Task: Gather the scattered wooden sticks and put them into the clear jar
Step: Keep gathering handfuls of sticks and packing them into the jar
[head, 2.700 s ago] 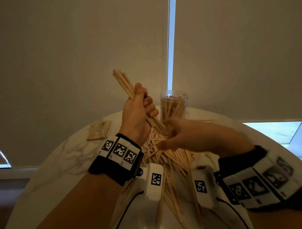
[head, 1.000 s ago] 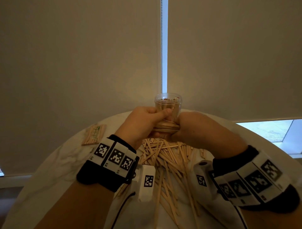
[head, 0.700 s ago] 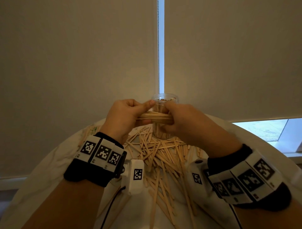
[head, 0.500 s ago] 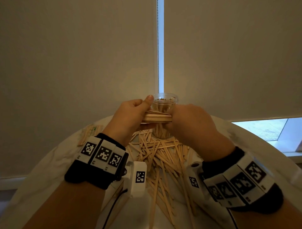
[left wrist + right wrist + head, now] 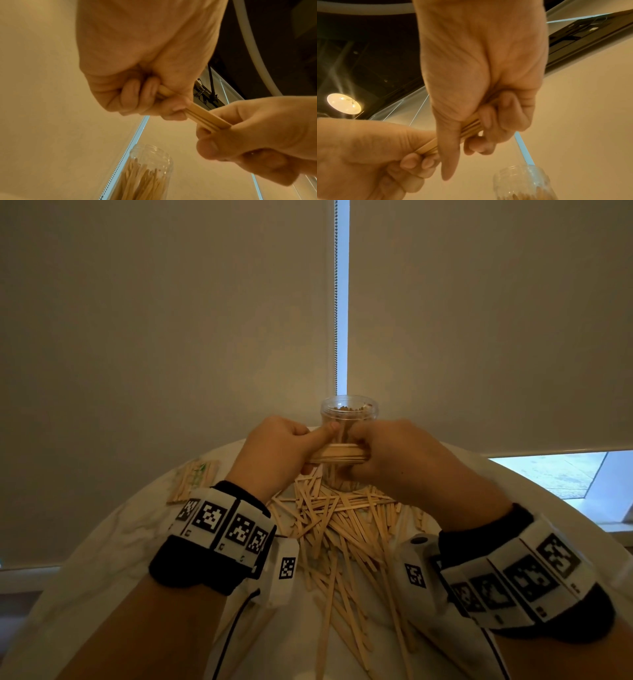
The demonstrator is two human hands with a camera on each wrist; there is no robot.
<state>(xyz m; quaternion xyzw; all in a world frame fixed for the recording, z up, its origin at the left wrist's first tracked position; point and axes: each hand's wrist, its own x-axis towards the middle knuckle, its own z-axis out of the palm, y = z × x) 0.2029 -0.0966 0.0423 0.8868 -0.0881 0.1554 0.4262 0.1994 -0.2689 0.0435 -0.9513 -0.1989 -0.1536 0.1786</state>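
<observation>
Bundle of wooden sticks [image 5: 337,454] held level between both hands, above the table, just in front of the clear jar [image 5: 348,414]. Left hand [image 5: 274,451] has fingers curled round the left end, thumb laid along the top; right hand [image 5: 394,455] curls round the right end the same way. Left wrist view shows the fingers [image 5: 173,109] wrapped tight on the flat stack [image 5: 205,117]; right wrist view shows the same stack [image 5: 471,127] squeezed in the right palm. Probably held at both ends to square the sticks so they drop in as one pack.

Jar stands upright at the far side of the table, lid off, already holding many sticks on end. Likely next: tip the bundle vertical and feed it into the mouth. Little free room in there, so stray ends could catch on the rim.

Loose sticks [image 5: 346,529] still lie in a heap on the white round table [image 5: 113,546], between the forearms, reaching to the jar's base. So the task is well short of done. A small packet of sticks [image 5: 193,481] sits apart at far left. Closed roller blinds [image 5: 171,320] behind.
</observation>
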